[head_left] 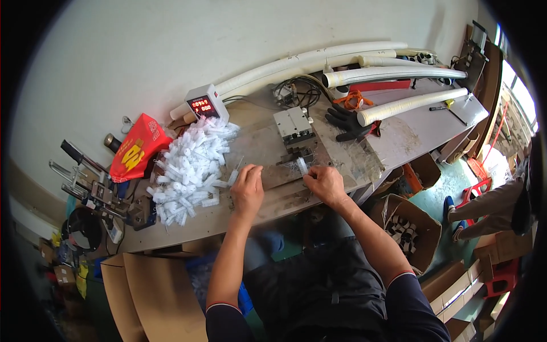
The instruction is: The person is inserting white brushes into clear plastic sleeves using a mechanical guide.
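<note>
Where the right hand (325, 185) is held: in front of the small metal clamp (300, 154), with its fingers curled in; a small white bristle brush (302, 166) is seen right at its fingertips, but whether it is pinched cannot be told.
Left hand (247, 191): its fingers are bent and nearly closed; whether anything is gripped inside cannot be told.
Loose brush (233, 177): it is seen just beside the left hand.
Brush pile (191, 165): lots of white brushes are heaped on the left part of the workbench (176, 234).
Counter box (208, 105): it is set behind the pile, with its red numbers lit.
Red bag (137, 149): it is placed left of the pile.
Black glove (344, 121): it is laid by the end of a long white tube (413, 106).
</note>
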